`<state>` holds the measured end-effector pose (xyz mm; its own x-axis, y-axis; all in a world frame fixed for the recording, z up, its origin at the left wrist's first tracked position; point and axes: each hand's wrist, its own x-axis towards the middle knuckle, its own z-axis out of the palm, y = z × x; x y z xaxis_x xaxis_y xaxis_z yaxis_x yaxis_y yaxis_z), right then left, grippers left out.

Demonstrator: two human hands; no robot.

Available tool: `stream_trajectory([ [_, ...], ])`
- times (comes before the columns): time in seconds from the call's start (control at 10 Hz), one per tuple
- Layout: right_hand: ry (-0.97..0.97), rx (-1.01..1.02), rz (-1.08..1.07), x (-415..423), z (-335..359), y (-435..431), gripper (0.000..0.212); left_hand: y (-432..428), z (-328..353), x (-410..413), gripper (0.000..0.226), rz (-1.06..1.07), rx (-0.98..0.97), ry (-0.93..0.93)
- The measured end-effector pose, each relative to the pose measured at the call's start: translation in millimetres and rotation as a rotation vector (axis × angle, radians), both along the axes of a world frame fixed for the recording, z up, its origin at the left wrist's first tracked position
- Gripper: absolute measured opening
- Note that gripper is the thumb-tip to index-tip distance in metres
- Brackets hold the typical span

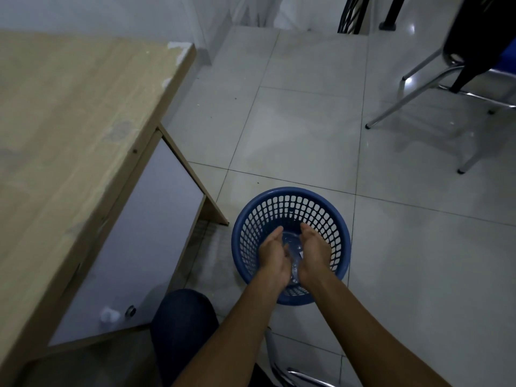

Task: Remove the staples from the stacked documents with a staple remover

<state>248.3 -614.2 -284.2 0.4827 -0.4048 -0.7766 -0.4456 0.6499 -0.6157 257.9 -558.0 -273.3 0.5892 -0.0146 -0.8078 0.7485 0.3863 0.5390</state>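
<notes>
Both my hands hang over a blue perforated wastebasket (290,199) that stands on the tiled floor to the right of the desk. My left hand (275,256) and my right hand (314,251) face each other palm to palm, a small gap between them, fingers nearly straight and pointing away from me. Neither hand holds anything I can make out. Something pale lies at the basket's bottom, seen between the hands. No staple remover, staples or documents are in view.
A light wooden desk (64,129) fills the left side, its top bare in the part I see. A metal-legged chair (435,88) stands at the far right. My knee (181,319) is at the bottom, beside a chrome chair frame (301,377).
</notes>
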Motion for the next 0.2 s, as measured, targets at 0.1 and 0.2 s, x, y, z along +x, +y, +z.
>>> stream_trajectory([
  [0.1, -0.019, 0.015, -0.001, 0.4, 1.5, -0.7, 0.027, 1.2, 1.7, 0.6, 0.040, -0.014, -0.020, -0.001],
  [0.2, -0.032, 0.026, -0.020, 0.3, 5.2, 0.8, 0.022, 1.5, 5.7, 0.9, 0.039, -0.006, -0.038, 0.007],
])
